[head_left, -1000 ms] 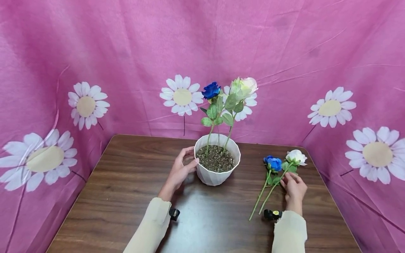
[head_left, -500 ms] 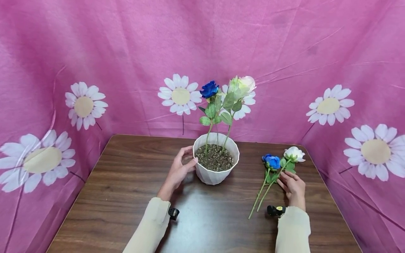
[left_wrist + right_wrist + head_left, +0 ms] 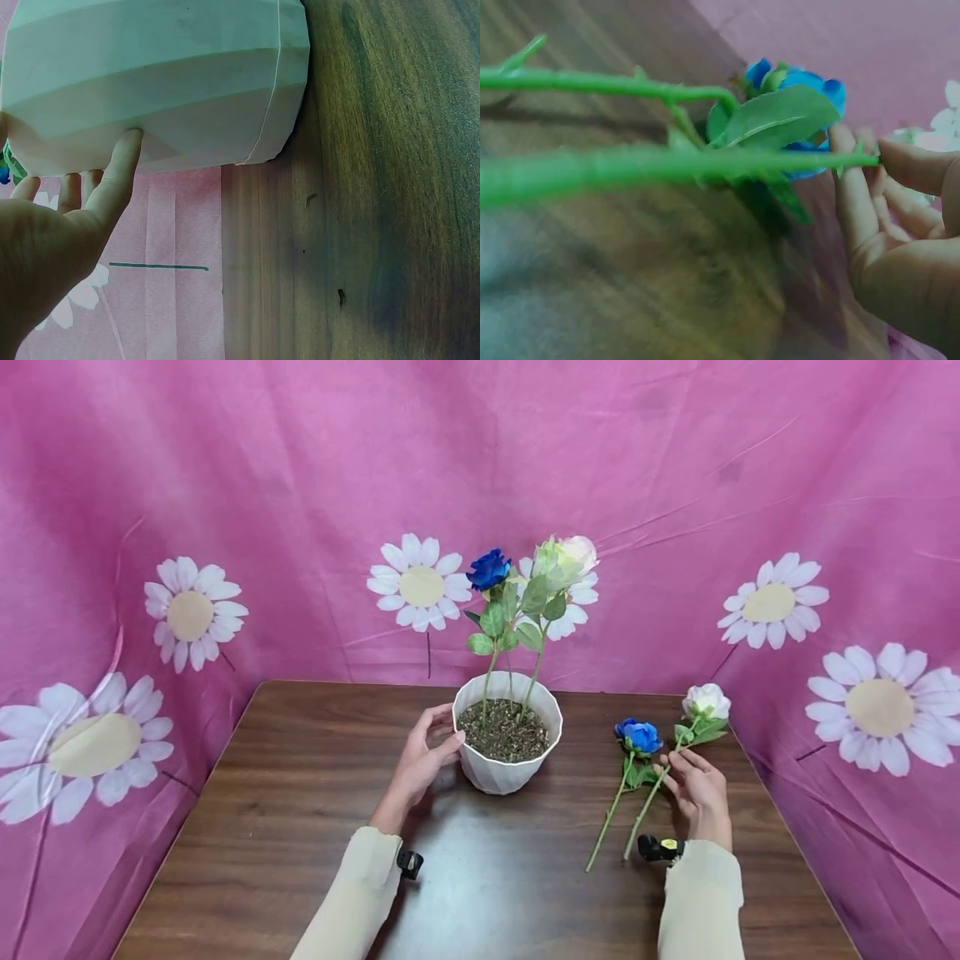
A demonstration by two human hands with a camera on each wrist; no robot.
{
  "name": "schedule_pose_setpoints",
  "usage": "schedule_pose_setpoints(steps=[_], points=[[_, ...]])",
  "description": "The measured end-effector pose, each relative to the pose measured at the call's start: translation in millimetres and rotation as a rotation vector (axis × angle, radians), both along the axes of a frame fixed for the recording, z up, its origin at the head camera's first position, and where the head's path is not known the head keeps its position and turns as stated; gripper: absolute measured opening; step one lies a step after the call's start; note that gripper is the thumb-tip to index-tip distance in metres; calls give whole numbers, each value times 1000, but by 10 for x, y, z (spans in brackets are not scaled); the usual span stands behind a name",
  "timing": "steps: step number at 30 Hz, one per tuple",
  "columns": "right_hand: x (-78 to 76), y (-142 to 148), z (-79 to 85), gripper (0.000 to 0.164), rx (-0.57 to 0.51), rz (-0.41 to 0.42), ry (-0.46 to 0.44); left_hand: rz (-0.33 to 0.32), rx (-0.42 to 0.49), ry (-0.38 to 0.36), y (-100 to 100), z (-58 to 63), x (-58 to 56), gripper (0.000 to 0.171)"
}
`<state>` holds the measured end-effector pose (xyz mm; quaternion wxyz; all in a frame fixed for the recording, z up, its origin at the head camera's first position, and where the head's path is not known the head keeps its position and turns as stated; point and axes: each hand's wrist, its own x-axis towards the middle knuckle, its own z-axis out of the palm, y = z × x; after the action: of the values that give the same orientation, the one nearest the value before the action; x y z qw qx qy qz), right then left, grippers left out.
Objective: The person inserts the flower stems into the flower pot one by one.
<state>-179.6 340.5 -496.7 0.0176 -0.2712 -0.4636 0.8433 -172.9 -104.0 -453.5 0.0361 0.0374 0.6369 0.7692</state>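
Observation:
A white faceted flowerpot with dark soil stands at mid-table. My left hand holds its left side, thumb in front and fingers farther back; in the left wrist view the thumb presses the pot wall. Planted upright in the soil are a dark blue rose and a pale cream-pink flower. At right, my right hand pinches the green stem of a white flower between thumb and fingers. A loose blue flower lies just left of it.
The brown wooden table ends at a pink curtain printed with large daisies, which hangs behind and along both sides. Black wrist cameras sit at both sleeves.
My right hand has taken hold of the white flower's stem and drawn it away from the blue one, toward the right and back. The left hand stays at the pot.

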Motion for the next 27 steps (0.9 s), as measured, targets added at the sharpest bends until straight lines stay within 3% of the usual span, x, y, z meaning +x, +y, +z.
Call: schedule_pose_setpoints(steps=[7,14,27], points=[[4,-25,91,20,-114,-6,240,1,7,2,-1,-22,8,52],[13,-22,195,20,-223,-6,364,4,20,-2,3,-15,0,53],[-6,-30,427,26,-379,101,604,4,11,12,3,-13,6,52]])
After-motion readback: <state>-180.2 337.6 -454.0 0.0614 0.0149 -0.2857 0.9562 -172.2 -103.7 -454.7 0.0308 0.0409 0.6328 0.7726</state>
